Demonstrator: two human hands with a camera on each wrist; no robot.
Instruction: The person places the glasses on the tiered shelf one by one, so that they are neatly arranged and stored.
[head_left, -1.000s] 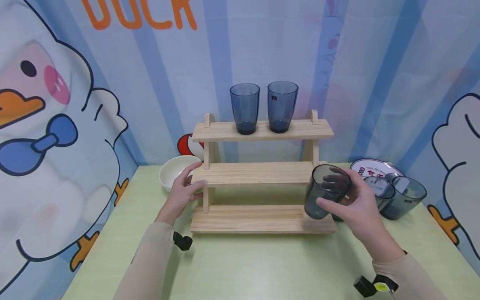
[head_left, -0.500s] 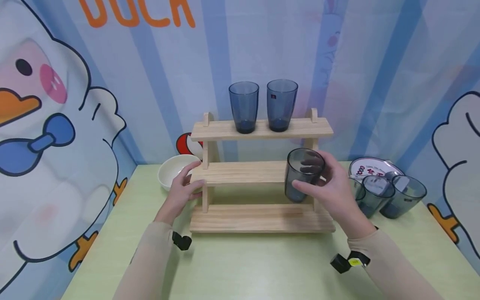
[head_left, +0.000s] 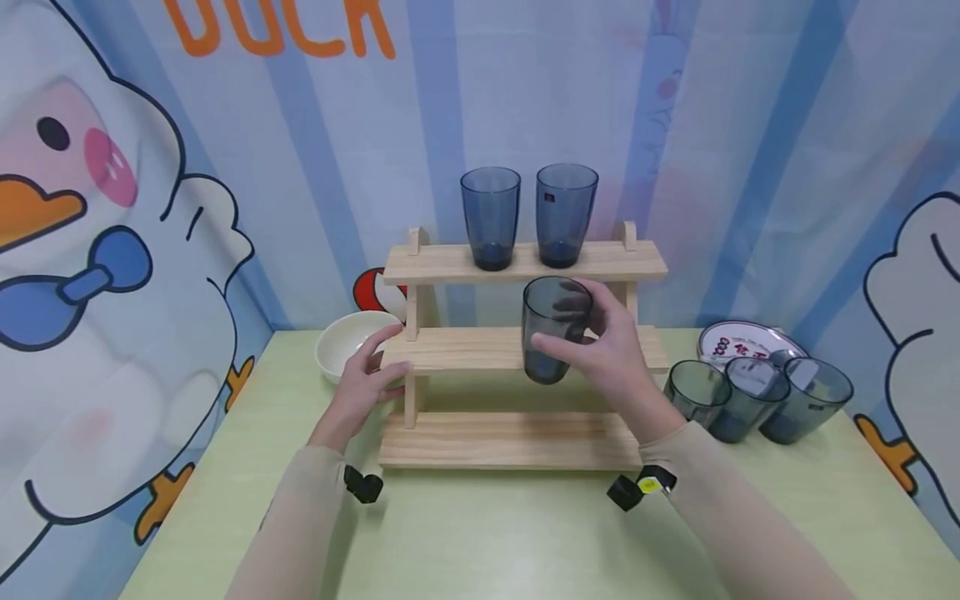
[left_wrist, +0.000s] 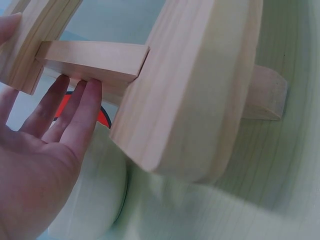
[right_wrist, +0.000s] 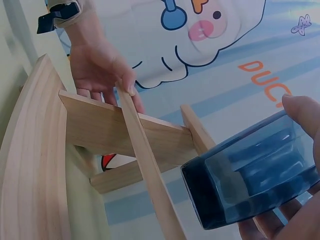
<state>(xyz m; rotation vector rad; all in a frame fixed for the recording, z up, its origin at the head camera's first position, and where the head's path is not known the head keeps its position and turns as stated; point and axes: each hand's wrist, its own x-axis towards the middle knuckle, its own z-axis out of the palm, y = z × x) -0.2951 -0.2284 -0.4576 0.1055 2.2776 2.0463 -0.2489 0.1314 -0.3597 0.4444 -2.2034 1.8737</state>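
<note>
My right hand [head_left: 615, 354] holds a tinted drinking glass [head_left: 546, 367], thumb on the near side and fingers behind it. The glass is upright in front of the middle tier of a wooden display shelf [head_left: 465, 350]; in the right wrist view the glass [right_wrist: 240, 180] has a dark blue base, apart from the wood. At the shelf's left end, my left hand [head_left: 363, 385] grips the middle tier, thumb at its edge; in the left wrist view its fingertips [left_wrist: 92, 87] touch the upright. Two blue glasses [head_left: 491, 217] stand on the top tier.
Right of the shelf are three more tinted glasses [head_left: 750, 400], tilted, by a white plate [head_left: 746, 337] with red lettering. A white bowl [head_left: 341, 346] sits behind my left hand. Behind everything hangs a cartoon duck curtain [head_left: 337, 150].
My right hand has carried the glass left and upward, from the shelf's right end to before the middle tier. The left hand stays at the shelf's left end.
</note>
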